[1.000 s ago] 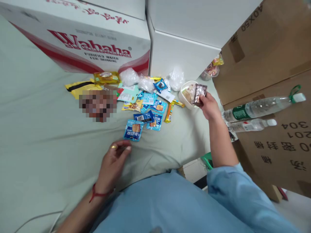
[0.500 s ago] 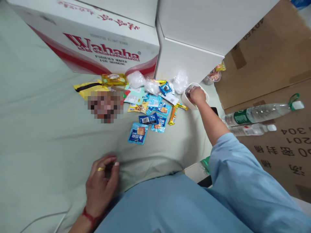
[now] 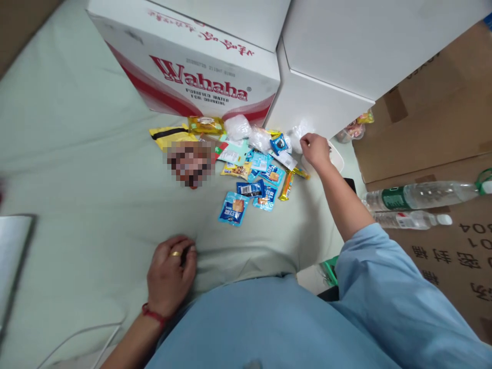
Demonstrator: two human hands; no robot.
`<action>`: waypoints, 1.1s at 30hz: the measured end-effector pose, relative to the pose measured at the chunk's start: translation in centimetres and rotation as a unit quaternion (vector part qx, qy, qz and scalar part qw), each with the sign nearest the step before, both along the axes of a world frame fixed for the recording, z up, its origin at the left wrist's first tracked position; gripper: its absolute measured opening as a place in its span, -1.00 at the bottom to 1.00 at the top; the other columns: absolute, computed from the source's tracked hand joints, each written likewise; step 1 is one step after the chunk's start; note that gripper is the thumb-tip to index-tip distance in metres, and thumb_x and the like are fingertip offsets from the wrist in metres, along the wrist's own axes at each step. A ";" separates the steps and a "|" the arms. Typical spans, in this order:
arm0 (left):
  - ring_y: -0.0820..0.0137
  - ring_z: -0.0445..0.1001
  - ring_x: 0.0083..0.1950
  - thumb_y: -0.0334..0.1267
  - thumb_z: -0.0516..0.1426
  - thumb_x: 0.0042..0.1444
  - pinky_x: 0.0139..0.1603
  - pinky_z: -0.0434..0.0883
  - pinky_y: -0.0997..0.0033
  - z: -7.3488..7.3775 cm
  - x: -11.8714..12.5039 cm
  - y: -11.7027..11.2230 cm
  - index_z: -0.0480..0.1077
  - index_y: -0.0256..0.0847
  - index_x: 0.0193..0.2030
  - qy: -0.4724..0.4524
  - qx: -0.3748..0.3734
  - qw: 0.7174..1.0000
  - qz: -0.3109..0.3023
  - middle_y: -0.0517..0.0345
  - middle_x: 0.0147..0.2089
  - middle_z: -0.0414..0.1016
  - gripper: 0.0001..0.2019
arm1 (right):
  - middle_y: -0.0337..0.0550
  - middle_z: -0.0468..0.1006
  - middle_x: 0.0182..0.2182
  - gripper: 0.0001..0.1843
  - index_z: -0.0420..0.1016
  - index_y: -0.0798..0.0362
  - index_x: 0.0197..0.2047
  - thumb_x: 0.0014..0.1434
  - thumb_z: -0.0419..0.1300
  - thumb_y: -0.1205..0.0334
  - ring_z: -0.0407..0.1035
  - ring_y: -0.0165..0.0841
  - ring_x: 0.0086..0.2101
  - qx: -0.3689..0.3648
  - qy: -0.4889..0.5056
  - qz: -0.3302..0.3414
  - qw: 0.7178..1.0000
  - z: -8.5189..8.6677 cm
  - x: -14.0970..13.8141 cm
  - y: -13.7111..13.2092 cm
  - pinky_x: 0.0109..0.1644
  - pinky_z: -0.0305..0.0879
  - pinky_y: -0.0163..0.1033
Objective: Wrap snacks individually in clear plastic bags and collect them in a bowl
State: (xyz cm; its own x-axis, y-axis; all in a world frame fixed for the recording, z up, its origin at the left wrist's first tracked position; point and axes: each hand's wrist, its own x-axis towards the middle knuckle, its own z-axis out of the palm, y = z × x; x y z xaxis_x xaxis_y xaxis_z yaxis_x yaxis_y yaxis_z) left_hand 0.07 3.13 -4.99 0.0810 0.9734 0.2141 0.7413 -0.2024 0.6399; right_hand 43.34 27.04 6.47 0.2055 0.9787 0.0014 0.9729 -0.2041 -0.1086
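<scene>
My right hand point(image 3: 318, 149) is closed, its fingertips bent down at the edge of a crumpled clear plastic bag point(image 3: 299, 134). Whatever it holds, if anything, is hidden. Behind the wrist, partly covered, stands a white bowl point(image 3: 337, 158) with something dark near its rim. My left hand point(image 3: 171, 274) rests curled on the pale green sheet with nothing visible in it. Between the hands lie blue snack packets point(image 3: 232, 208), a dark blue packet point(image 3: 250, 189), a yellow-orange stick wrapper point(image 3: 286, 185), a small blue packet point(image 3: 279, 144) and a yellow cookie packet point(image 3: 236, 169).
A Wahaha water carton point(image 3: 207, 77) and white boxes point(image 3: 326, 61) wall off the back. Yellow packages point(image 3: 206, 124) and a blurred-out item point(image 3: 190, 161) lie at the left. Two plastic bottles point(image 3: 430, 195) lie by a brown cardboard box point(image 3: 423, 128). A white cable point(image 3: 82, 329) crosses the lower left.
My right hand has come up out of the white bowl and moved left toward the clear bag. My left hand stays on the sheet, more curled. The view has shifted left.
</scene>
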 end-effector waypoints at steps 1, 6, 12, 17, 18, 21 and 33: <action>0.13 0.54 0.03 -0.18 0.12 0.31 0.13 0.49 0.09 0.0 0.0 0.0 0.53 -0.15 -0.11 0.002 0.004 1.000 -0.002 -0.07 -0.03 0.55 -0.82 | 0.12 0.63 0.02 -0.65 0.63 0.11 0.03 0.38 0.04 0.33 0.47 -0.06 0.02 -0.009 -0.012 0.014 1.000 -0.6 -0.7 0.3 0.10 0.31 -0.08; 0.18 0.54 0.01 -0.21 0.12 0.31 0.10 0.50 0.14 0.0 0.0 0.0 0.53 -0.17 -0.12 0.003 0.011 1.000 0.000 -0.05 -0.04 0.56 -0.83 | 0.17 0.53 0.12 -0.66 0.60 0.06 0.11 0.32 0.17 0.34 0.50 -0.03 -0.01 -0.095 -0.084 0.033 0.991 -2.9 -2.8 1.2 0.04 0.38 -0.05; 0.22 0.54 -0.02 -0.29 0.13 0.32 0.06 0.51 0.18 -0.1 0.1 0.0 0.52 -0.21 -0.12 0.027 0.045 0.999 -0.011 -0.04 -0.07 0.55 -0.86 | 0.22 0.51 0.09 -0.62 0.58 0.12 0.09 0.43 -0.03 0.30 0.49 0.02 -0.03 0.015 -0.048 0.044 0.998 -1.5 -5.2 0.8 0.03 0.37 0.04; 0.22 0.52 -0.04 -0.33 0.12 0.34 0.02 0.50 0.20 0.0 0.2 0.3 0.52 -0.23 -0.10 0.042 0.079 0.996 -0.025 -0.04 -0.08 0.54 -0.87 | 0.14 0.49 0.14 -0.59 0.48 0.06 0.25 0.42 0.07 0.19 0.42 0.01 0.04 0.030 0.019 0.156 0.987 -1.6 -8.4 1.5 0.09 0.34 0.02; 0.22 0.52 -0.04 -0.33 0.12 0.35 0.02 0.50 0.21 0.1 0.2 0.3 0.52 -0.23 -0.11 0.040 0.080 0.996 -0.026 -0.04 -0.08 0.54 -0.87 | 0.14 0.50 0.13 -0.60 0.49 0.06 0.23 0.39 0.12 0.19 0.43 0.00 0.02 0.016 0.022 0.161 0.987 -1.9 -9.0 1.7 0.07 0.35 0.00; 0.27 0.53 -0.04 -0.31 0.13 0.36 0.02 0.49 0.27 0.5 -0.1 -0.1 0.51 -0.20 -0.10 0.010 0.067 0.997 -0.025 -0.01 -0.07 0.54 -0.88 | 0.12 0.56 0.00 -0.76 0.59 0.08 -0.02 0.35 0.14 0.25 0.44 -0.05 -0.06 0.001 0.042 0.135 0.990 -2.6 -9.9 2.0 0.00 0.33 -0.05; 0.41 0.51 -0.14 -0.22 0.13 0.38 -0.14 0.44 0.43 5.6 4.4 1.8 0.52 -0.14 -0.08 -0.246 -0.044 0.968 -0.019 0.14 -0.12 0.53 -0.86 | -0.40 0.36 -0.51 -0.65 0.27 0.01 -0.38 0.10 0.42 0.15 -0.07 -0.61 -0.65 0.010 0.802 -0.123 0.584 -2.4 -9.2 -10.4 -0.67 -0.14 -0.50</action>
